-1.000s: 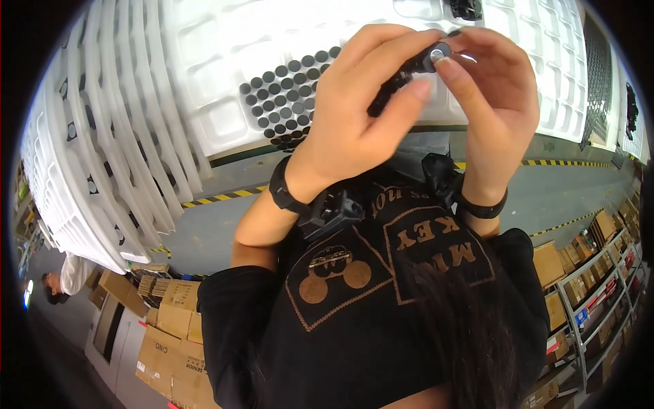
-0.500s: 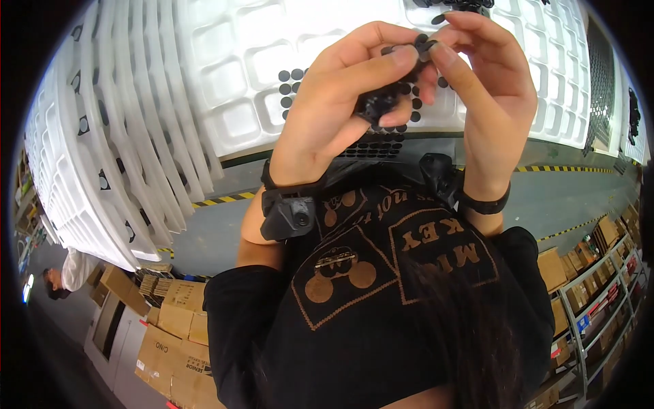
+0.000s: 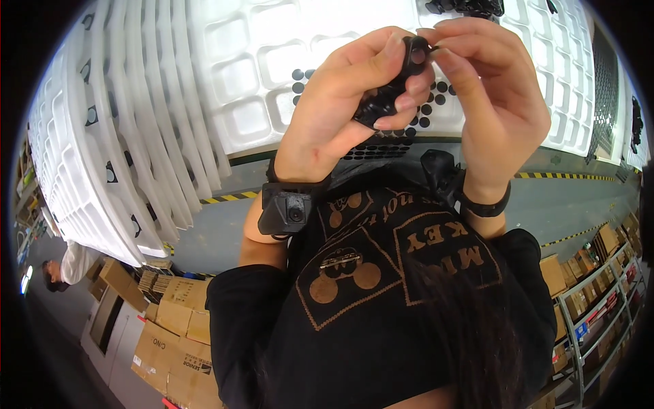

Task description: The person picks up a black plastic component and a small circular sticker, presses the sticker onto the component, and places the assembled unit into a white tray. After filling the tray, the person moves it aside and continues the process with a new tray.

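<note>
- Black plastic part [image 3: 390, 92]: 1 small dark piece, pinched between both hands high in the view, in front of the white moulded tray [image 3: 272, 82].
- Left hand [image 3: 344, 112]: fingers curled tight around the lower body of the part, thumb lying along its upper side toward the tip; knuckles face the camera and the wrist bends back toward the chest.
- Right hand [image 3: 494, 102]: thumb and forefinger closed narrowly on the upper end of the part, the other fingers loosely curved behind; its palm faces left toward the other hand.
- The 2 hands touch at the fingertips, raised above the person's black printed shirt [image 3: 381, 273].
- The part's long axis runs slantwise, its lower end toward the left palm and its upper end up and to the right at the pinching fingertips.
- Each wrist carries 1 black band; the left one bears a small camera unit [image 3: 286, 208].
- The tray has rows of empty square pockets and clusters of round black discs [image 3: 436, 102] just behind the hands.
- More white trays [image 3: 102, 150] stand stacked on edge at the left.
- Brown cardboard boxes [image 3: 170, 327] lie lower left; another person [image 3: 65, 269] stands beside them.
</note>
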A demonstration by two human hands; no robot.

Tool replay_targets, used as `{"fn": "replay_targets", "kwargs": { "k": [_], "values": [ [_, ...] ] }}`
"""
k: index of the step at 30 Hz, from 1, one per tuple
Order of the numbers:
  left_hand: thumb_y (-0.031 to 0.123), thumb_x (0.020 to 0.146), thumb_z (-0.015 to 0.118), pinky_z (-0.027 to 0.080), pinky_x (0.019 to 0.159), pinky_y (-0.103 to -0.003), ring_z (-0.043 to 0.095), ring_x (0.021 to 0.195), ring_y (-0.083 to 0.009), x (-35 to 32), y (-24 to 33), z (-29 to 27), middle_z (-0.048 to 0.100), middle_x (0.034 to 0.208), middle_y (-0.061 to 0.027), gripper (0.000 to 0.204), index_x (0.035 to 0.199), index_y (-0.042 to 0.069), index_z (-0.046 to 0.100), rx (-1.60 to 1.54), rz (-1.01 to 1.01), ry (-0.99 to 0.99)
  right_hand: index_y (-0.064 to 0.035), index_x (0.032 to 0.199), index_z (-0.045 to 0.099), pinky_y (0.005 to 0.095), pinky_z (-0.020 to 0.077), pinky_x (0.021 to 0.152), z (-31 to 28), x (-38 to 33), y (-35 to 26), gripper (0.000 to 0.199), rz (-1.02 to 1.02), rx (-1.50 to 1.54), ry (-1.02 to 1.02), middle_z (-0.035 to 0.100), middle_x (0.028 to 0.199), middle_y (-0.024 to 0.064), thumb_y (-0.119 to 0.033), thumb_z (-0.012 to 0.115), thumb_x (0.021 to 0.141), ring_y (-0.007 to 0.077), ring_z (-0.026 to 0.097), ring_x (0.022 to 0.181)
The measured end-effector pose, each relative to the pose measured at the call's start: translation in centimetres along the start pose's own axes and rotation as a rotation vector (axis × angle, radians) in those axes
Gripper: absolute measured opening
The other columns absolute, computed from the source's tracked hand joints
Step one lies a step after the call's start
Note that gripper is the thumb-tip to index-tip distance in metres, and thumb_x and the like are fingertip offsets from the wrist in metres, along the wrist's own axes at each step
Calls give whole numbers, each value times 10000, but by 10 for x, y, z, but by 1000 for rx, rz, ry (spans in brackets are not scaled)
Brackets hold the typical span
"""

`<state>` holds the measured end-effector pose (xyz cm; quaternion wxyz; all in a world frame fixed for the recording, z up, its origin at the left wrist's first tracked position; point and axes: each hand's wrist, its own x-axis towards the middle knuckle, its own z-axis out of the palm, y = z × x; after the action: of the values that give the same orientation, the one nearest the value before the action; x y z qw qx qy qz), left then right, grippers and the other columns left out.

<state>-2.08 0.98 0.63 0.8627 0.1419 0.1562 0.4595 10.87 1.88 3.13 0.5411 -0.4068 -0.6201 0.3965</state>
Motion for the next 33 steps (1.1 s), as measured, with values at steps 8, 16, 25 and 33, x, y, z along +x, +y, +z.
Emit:
{"fn": "replay_targets", "kwargs": {
  "k": [8, 16, 25, 33],
  "values": [
    [234, 861, 403, 307, 405, -164, 403, 554, -81, -3, 4, -2, 453, 675, -48, 245, 895, -1, 460, 5, 3, 16, 68, 763, 564, 226, 450, 640, 7, 0, -1, 102, -133, -215, -24, 549, 838, 126, 114, 550, 673, 162, 543, 747],
    [219, 859, 406, 305, 406, -165, 397, 553, -75, -3, 5, -2, 454, 668, -43, 223, 889, 4, 460, 3, 7, 31, 70, 755, 564, 226, 450, 636, 6, 1, -5, 93, -97, -224, -60, 544, 849, 121, 104, 560, 668, 164, 542, 749],
    [229, 861, 382, 267, 373, -163, 362, 533, -83, -5, 2, 3, 395, 652, -46, 232, 887, 1, 417, 129, 54, 27, 70, 860, 545, 254, 445, 697, 11, 3, -16, 177, 335, 125, 54, 512, 967, 138, 99, 532, 686, 194, 532, 850],
    [192, 849, 433, 303, 413, -173, 416, 573, -79, -7, 4, 3, 490, 710, -79, 193, 927, 16, 432, 106, 8, 63, 65, 939, 531, 239, 437, 714, -3, -5, -2, 212, 106, -51, -149, 503, 1018, 154, 63, 501, 729, 174, 524, 868]
  ]
}}
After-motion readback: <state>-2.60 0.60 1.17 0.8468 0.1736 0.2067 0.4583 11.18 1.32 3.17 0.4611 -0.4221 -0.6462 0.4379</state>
